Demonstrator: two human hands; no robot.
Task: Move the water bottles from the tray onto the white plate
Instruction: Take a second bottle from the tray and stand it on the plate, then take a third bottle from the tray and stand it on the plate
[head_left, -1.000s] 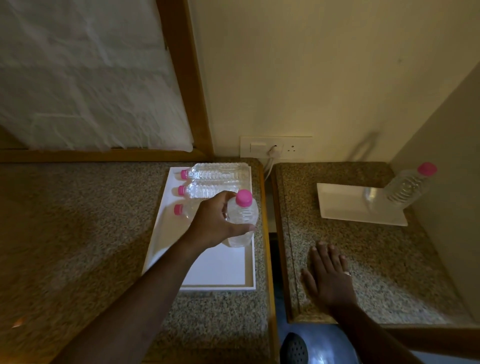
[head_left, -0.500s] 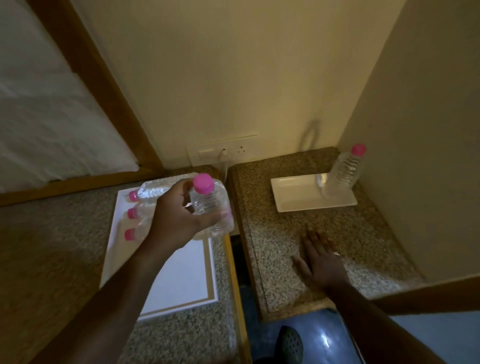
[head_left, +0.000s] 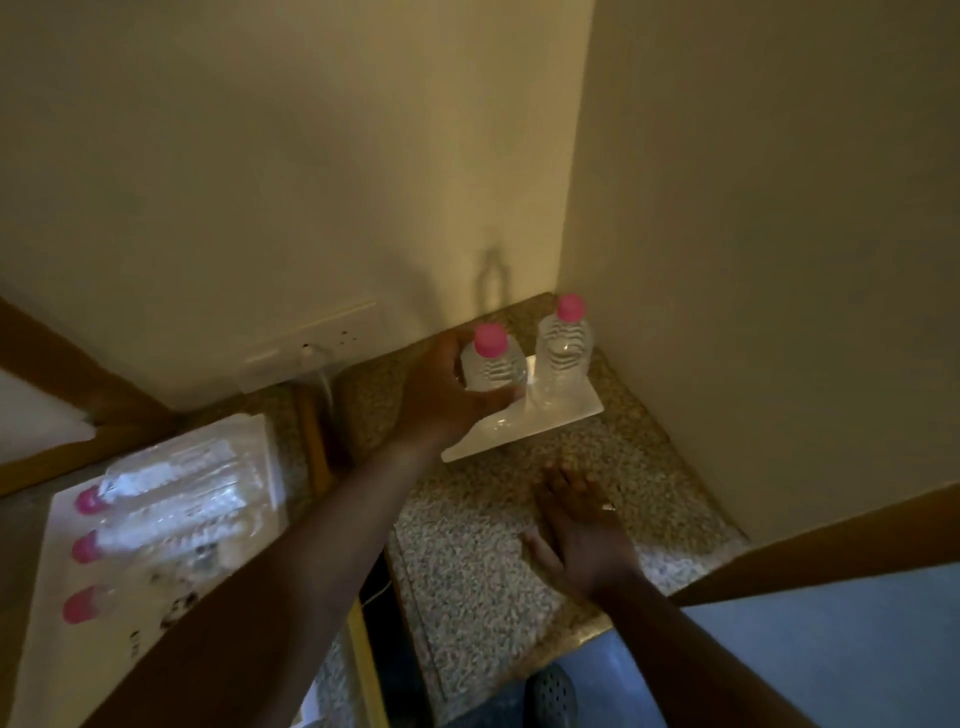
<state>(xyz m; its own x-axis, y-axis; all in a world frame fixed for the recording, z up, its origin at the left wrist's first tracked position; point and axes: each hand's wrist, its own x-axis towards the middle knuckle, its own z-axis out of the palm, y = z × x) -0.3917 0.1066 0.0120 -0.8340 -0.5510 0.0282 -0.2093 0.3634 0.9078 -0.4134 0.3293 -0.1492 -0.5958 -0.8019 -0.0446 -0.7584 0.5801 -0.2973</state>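
Water bottle (head_left: 493, 366), pink-capped, upright, gripped by curled left fingers (head_left: 493, 400) over the white plate (head_left: 566, 410), just beside a second upright bottle (head_left: 563, 358) standing there. Left hand (head_left: 441, 395) reaches forward, arm extended. Right hand (head_left: 582, 525) lies flat, fingers spread, empty, on the speckled counter (head_left: 467, 571). Three bottles (head_left: 171, 509) remain lying on the tray (head_left: 62, 525).

My one view: head-worn wide-angle, tilted forward and down, close over the tabletop (head_left: 467, 561); room corner upper right, tray (head_left: 57, 525) lower left.
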